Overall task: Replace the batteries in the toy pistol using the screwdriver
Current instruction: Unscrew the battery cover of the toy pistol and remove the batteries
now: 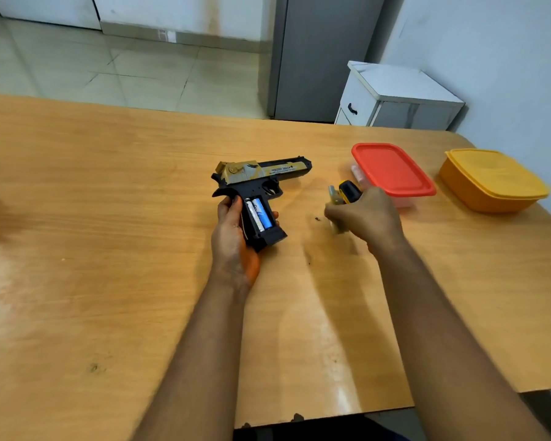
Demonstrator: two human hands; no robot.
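Wooden table: left hand grips the toy pistol, barrel pointing right, 2 batteries showing in its open handle. Right hand, just right, clutches the screwdriver, blurred.

The right hand is motion-blurred, hiding most of the screwdriver; what else it grips is unclear. The desk runs past the left edge.

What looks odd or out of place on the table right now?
The toy pistol has its grip compartment uncovered, with the batteries exposed. A few dark specks lie on the table near the right hand. Nothing looks spilled or broken.
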